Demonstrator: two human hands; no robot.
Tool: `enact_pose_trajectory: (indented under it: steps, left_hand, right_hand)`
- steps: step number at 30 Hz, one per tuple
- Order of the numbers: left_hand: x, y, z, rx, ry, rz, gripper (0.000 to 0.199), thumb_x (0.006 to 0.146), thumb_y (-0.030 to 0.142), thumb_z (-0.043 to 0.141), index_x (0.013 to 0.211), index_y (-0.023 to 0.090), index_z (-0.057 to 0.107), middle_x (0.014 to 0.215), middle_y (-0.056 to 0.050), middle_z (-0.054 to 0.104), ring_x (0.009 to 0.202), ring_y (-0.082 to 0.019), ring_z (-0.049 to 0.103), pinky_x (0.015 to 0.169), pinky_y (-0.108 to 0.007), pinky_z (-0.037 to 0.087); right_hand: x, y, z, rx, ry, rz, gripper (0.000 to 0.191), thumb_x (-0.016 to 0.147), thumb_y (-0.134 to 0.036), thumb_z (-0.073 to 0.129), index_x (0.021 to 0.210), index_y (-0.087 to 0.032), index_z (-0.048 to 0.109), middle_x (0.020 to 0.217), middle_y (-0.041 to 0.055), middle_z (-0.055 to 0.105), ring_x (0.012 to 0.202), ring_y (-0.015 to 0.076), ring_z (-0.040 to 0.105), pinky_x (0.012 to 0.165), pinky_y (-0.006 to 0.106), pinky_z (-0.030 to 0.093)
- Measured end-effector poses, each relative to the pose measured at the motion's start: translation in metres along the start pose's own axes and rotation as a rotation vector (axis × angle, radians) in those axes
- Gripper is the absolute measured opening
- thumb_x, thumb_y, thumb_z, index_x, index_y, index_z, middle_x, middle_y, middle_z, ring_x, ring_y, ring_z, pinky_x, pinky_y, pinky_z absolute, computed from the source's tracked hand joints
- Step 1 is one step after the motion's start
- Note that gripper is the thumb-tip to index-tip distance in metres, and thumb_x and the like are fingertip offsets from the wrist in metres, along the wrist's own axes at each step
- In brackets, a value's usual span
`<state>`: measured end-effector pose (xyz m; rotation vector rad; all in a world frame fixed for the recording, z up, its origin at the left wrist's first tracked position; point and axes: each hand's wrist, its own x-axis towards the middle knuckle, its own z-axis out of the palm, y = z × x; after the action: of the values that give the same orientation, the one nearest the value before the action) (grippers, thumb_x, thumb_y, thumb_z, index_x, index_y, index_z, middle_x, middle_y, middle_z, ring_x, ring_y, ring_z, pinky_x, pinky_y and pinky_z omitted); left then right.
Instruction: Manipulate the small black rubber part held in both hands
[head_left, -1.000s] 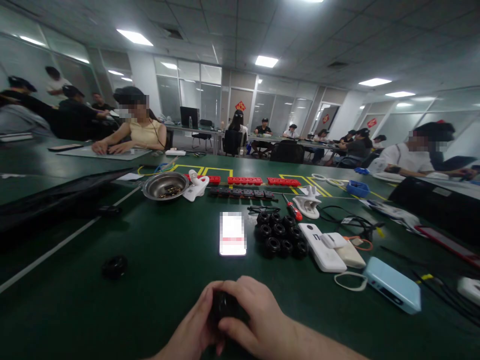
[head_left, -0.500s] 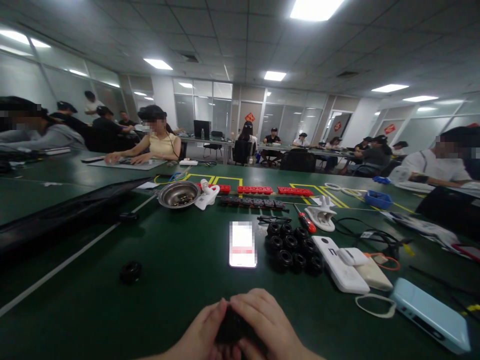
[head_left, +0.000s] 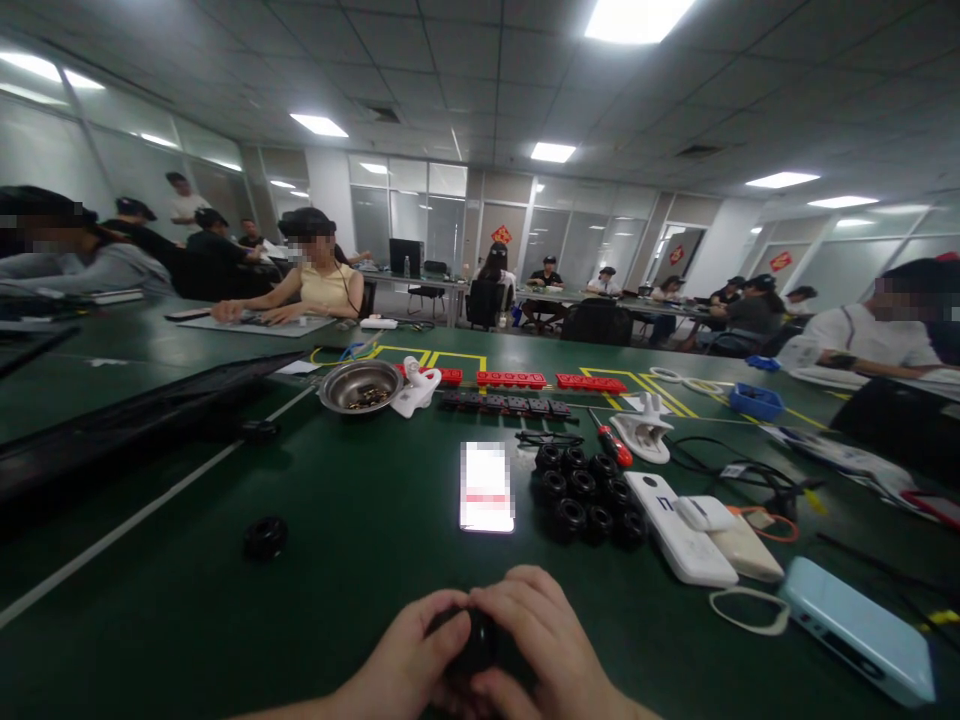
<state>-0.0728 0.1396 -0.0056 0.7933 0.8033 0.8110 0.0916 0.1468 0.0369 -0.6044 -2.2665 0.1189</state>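
Observation:
Low in the middle of the view, my left hand (head_left: pixel 416 650) and my right hand (head_left: pixel 551 640) close together around a rounded, glossy black part (head_left: pixel 481 635). My left thumb lies across its top, and the fingers of both hands hide most of it. A cluster of black wheel-like parts (head_left: pixel 581 483) with holes in their middles sits beyond my right hand. One similar black part (head_left: pixel 265 538) lies alone to the left. Straight ahead of my hands is a phone (head_left: pixel 487 490) with a bright screen.
Behind the phone are a metal bowl (head_left: pixel 341 398) with small parts, red trays (head_left: pixel 510 380), a row of black blocks (head_left: pixel 504 404) and a red screwdriver (head_left: pixel 615 442). A white power bank (head_left: pixel 679 545) and light-blue box (head_left: pixel 862 625) lie right. People sit around the green table (head_left: pixel 172 620).
My left hand has turned slightly and its thumb now lies over the black part, showing more of its glossy surface. Both hands stay around it. The things on the table have not moved.

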Motion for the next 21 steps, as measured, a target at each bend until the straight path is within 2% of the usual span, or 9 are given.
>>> enact_pose_trajectory:
  steps: [2,4,7,11,14,17,21]
  left_hand:
    - [-0.0008,0.0024,0.002,-0.028,0.003,0.018,0.051,0.056,0.05,0.068,0.087,0.012,0.054,0.071,-0.003,0.058,0.055,-0.013,0.057,0.049,-0.023,0.044]
    - [-0.0027,0.0049,0.0041,-0.031,0.009,0.038,0.047,0.055,0.044,0.071,0.086,0.013,0.056,0.076,-0.003,0.057,0.062,-0.013,0.057,0.051,-0.022,0.045]
    - [-0.0041,0.0058,0.0051,-0.011,0.013,0.048,0.05,0.053,0.046,0.072,0.088,0.014,0.055,0.078,-0.003,0.057,0.06,-0.013,0.058,0.05,-0.022,0.046]
    - [-0.0015,0.0036,0.0038,-0.013,-0.026,0.005,0.057,0.059,0.057,0.061,0.094,0.012,0.052,0.065,-0.003,0.06,0.049,-0.013,0.059,0.047,-0.023,0.045]
    - [0.0,0.0032,0.0032,-0.05,-0.008,-0.003,0.048,0.063,0.051,0.062,0.09,0.013,0.052,0.064,-0.002,0.059,0.049,-0.011,0.057,0.045,-0.02,0.042]
    - [-0.001,0.004,0.003,-0.063,0.018,0.041,0.048,0.059,0.048,0.067,0.09,0.014,0.054,0.074,-0.003,0.059,0.058,-0.012,0.058,0.047,-0.019,0.042]
    - [-0.0025,0.0044,0.003,-0.021,-0.005,0.046,0.056,0.055,0.049,0.069,0.096,0.013,0.054,0.083,-0.006,0.059,0.063,-0.014,0.059,0.053,-0.024,0.046]
  right_hand:
    - [-0.0007,0.0009,-0.0021,-0.03,-0.007,0.068,0.052,0.078,-0.052,0.044,0.111,-0.012,0.043,0.097,0.0119,0.058,0.089,0.0227,0.051,0.077,0.036,0.044]
    - [-0.0006,0.0016,-0.0041,-0.033,-0.029,0.144,0.055,0.073,-0.059,0.044,0.103,-0.014,0.051,0.096,0.0118,0.057,0.088,0.0243,0.051,0.076,0.038,0.044]
    - [-0.0001,0.0026,-0.0048,0.022,-0.075,0.183,0.042,0.076,-0.053,0.045,0.093,-0.016,0.056,0.088,0.0092,0.057,0.083,0.0222,0.05,0.073,0.036,0.045]
    - [-0.0026,0.0049,-0.0016,0.04,-0.089,0.086,0.037,0.081,-0.042,0.045,0.109,-0.018,0.049,0.097,0.0095,0.054,0.089,0.0216,0.049,0.077,0.036,0.044]
    - [-0.0055,0.0065,0.0008,0.003,-0.071,0.078,0.044,0.08,-0.047,0.044,0.114,-0.019,0.044,0.105,0.011,0.051,0.096,0.0233,0.048,0.08,0.036,0.043]
    - [-0.0066,0.0067,0.0016,0.001,-0.023,0.16,0.057,0.072,-0.061,0.044,0.106,-0.015,0.048,0.101,0.0128,0.052,0.094,0.0253,0.049,0.077,0.037,0.045]
    - [-0.0056,0.0044,0.0007,0.041,-0.037,0.186,0.039,0.077,-0.05,0.047,0.094,-0.016,0.054,0.093,0.0102,0.053,0.088,0.0231,0.049,0.074,0.037,0.045]
